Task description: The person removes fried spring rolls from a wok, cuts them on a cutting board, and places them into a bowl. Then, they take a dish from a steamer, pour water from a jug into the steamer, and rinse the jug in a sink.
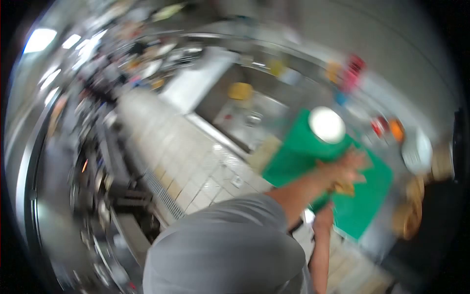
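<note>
The whole view is smeared by motion. My left hand reaches over a green cutting board with its fingers spread. Right beside its palm lies a small yellowish-brown piece of food. Closer to my body, at the near edge of the board, my right hand is closed, with a dark narrow shape by its fingers; what it grips I cannot tell. A round white bowl or plate stands on the board beyond my left hand.
A metal sink holding a yellow item lies left of the board. Along the wall are a pink container, an orange item and a whitish container. Brown rounded items sit at the right. Tiled floor runs behind.
</note>
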Tool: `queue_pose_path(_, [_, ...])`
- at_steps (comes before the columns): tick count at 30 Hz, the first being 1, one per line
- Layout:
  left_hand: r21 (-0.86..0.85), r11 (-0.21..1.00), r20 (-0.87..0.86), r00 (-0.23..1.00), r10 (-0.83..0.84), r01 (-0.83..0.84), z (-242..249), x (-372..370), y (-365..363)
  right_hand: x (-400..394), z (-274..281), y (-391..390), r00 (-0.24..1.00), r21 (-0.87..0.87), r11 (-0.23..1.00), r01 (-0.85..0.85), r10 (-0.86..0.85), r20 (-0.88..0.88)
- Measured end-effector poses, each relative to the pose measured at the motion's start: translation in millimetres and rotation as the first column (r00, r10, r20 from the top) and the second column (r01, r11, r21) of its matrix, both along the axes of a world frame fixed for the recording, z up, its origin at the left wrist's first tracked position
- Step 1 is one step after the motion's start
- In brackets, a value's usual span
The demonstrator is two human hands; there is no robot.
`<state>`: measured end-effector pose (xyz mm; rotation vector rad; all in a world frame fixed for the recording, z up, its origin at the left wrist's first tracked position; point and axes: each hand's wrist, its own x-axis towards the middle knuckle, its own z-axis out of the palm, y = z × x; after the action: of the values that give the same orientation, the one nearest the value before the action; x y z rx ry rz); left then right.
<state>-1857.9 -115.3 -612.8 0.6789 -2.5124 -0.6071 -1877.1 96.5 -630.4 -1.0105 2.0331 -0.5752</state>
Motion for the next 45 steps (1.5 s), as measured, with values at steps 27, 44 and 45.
queue_pose_path(27, [0.291,0.936,-0.315,0.904,0.29,-0.199,98,162,73,-13,-7,10,0.93,-0.04,0.96,-0.276,0.256,-0.262])
queue_pose_path(44, [0.084,0.996,-0.125,0.991,0.044,-0.034,45,-47,-33,-56,67,6,0.94,0.076,0.988,-0.133,0.15,-0.306])
queue_pose_path(45, [0.056,0.998,-0.023,0.999,0.024,-0.022,37,-58,-34,-55,66,3,0.94,0.087,0.986,-0.139,0.159,-0.301])
